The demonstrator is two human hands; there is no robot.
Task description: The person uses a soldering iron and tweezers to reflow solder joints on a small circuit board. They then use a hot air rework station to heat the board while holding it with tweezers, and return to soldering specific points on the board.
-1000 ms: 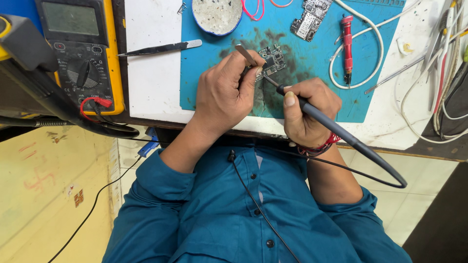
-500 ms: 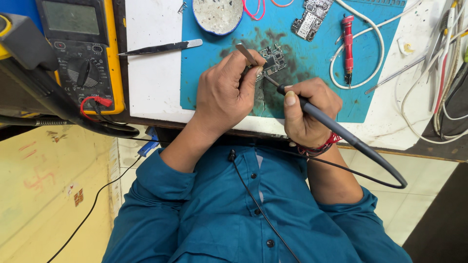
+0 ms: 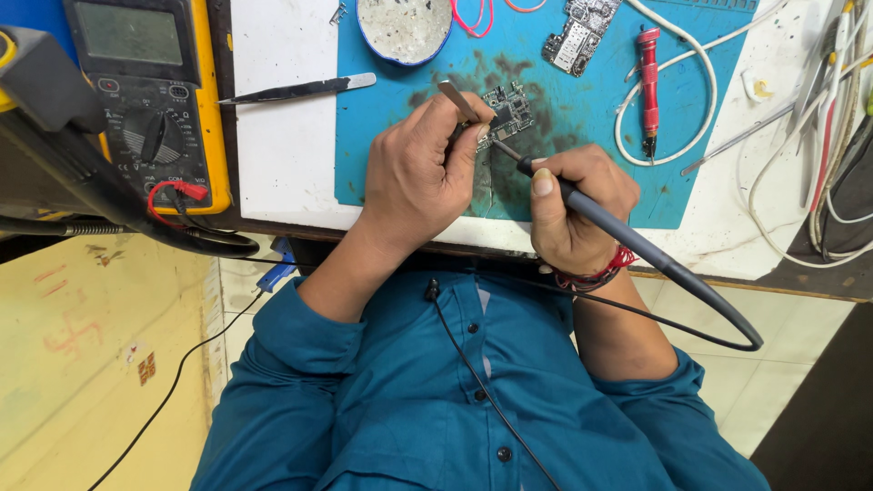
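Soldering looks under way at upper centre of the frame, where the left hand [image 3: 423,173] pinches tweezers [image 3: 457,100] on a small circuit board [image 3: 507,113] and the right hand [image 3: 573,214] grips a soldering iron [image 3: 582,202], needing a steady tip, with a multimeter [image 3: 150,100] upper left and a white cable [image 3: 677,82] close by.

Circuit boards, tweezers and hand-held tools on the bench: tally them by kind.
Circuit boards: 2, one under the hands, one at the mat's top
Tweezers: 2, one in the left hand, one on the white sheet
Soldering iron: 1
Red driver: 1
Total: 6
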